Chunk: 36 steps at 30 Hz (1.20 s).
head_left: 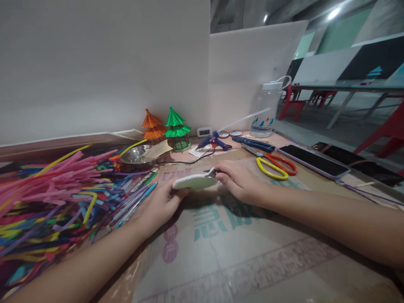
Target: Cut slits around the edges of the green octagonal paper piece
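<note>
My left hand (164,204) is closed on the near left edge of a pale green disc (198,183), thumb underneath and fingers behind. Along the disc's far rim runs a white fuzzy strip (189,179), like a pipe cleaner, with its right end tipped up. My right hand (235,179) pinches a small pointed dark metal tool (210,173) at that right end; the tool's kind is mostly hidden by the fingers. Both hands are raised over a printed cardboard sheet (240,256).
Colourful pipe cleaners (59,189) pile up at left beside a metal bowl (135,155). Behind stand orange (153,126) and green (177,130) towers and a blue glue gun (214,142). At right lie scissors (276,165), a phone (314,160) and a water bottle (265,111).
</note>
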Motion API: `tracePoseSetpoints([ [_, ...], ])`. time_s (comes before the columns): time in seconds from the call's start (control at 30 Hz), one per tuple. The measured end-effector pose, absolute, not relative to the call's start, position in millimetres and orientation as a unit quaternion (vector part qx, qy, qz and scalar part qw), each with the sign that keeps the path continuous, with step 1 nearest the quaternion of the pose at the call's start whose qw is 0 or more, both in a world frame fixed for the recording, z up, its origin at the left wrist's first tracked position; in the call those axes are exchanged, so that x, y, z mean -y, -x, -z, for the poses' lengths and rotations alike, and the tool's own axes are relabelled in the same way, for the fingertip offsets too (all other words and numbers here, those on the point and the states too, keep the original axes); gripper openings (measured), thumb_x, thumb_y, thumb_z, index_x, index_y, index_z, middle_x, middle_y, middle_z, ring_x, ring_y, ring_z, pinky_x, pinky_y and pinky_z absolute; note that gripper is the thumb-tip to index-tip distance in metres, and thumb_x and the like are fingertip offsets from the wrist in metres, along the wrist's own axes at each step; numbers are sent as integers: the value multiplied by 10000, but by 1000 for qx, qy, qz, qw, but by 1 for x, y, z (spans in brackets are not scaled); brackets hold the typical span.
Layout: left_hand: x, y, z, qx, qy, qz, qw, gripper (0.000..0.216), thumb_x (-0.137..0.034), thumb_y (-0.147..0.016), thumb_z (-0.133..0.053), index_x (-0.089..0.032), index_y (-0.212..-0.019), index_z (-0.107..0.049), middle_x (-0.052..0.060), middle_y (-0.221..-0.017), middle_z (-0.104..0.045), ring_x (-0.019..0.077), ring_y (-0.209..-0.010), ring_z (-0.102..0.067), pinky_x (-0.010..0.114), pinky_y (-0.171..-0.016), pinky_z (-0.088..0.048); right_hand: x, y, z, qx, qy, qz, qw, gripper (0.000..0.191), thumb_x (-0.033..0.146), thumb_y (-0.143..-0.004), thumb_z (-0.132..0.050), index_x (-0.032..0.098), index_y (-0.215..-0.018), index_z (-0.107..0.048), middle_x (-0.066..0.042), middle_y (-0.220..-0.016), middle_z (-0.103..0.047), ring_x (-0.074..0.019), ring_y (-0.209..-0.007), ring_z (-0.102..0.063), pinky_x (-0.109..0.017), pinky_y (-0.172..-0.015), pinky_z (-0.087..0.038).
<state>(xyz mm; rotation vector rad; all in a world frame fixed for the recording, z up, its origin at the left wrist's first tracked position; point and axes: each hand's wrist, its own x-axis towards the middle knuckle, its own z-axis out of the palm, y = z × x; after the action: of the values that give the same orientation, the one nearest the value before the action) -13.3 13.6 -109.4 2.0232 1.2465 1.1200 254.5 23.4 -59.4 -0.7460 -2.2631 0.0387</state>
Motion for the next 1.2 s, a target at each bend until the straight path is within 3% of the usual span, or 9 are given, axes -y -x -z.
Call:
tracePoseSetpoints([
  [0.2,-7,13,103,-467,-794,-335,199,277,-419,-939,-557,-227,-1075,-704,44,-946,-739,216,-845,-669,289,-747,-518,-14,-249,55,895,277,-6,350,467,432,-1067,-260,164,-892,-599,-86,-810,-646,-202,-732,-563,-317,-664,-436],
  [0.43,-3,9,99,-481,-790,-333,186,307,-449,-940,-542,-208,-1050,-697,45,-939,-739,224,-837,-664,297,-736,-504,-15,-248,57,892,275,-24,358,529,497,-1065,-221,175,-882,-599,-85,-817,-646,-207,-756,-573,-322,-682,-447],
  [0.93,-5,7,99,-455,-777,-371,230,228,-370,-889,-619,-200,-1005,-717,42,-902,-751,221,-814,-669,299,-750,-531,-17,-249,57,881,282,-47,377,369,362,-1054,-355,165,-1019,-665,-99,-930,-716,-220,-851,-630,-349,-763,-487],
  [1.2,-12,11,104,-455,-751,-400,261,442,-466,-927,-591,-202,-1280,-617,85,-1205,-701,265,-1096,-652,379,-949,-517,-27,-251,67,814,354,-138,439,349,387,-1044,-375,173,-1116,-641,-96,-1039,-730,-231,-939,-672,-339,-802,-504],
])
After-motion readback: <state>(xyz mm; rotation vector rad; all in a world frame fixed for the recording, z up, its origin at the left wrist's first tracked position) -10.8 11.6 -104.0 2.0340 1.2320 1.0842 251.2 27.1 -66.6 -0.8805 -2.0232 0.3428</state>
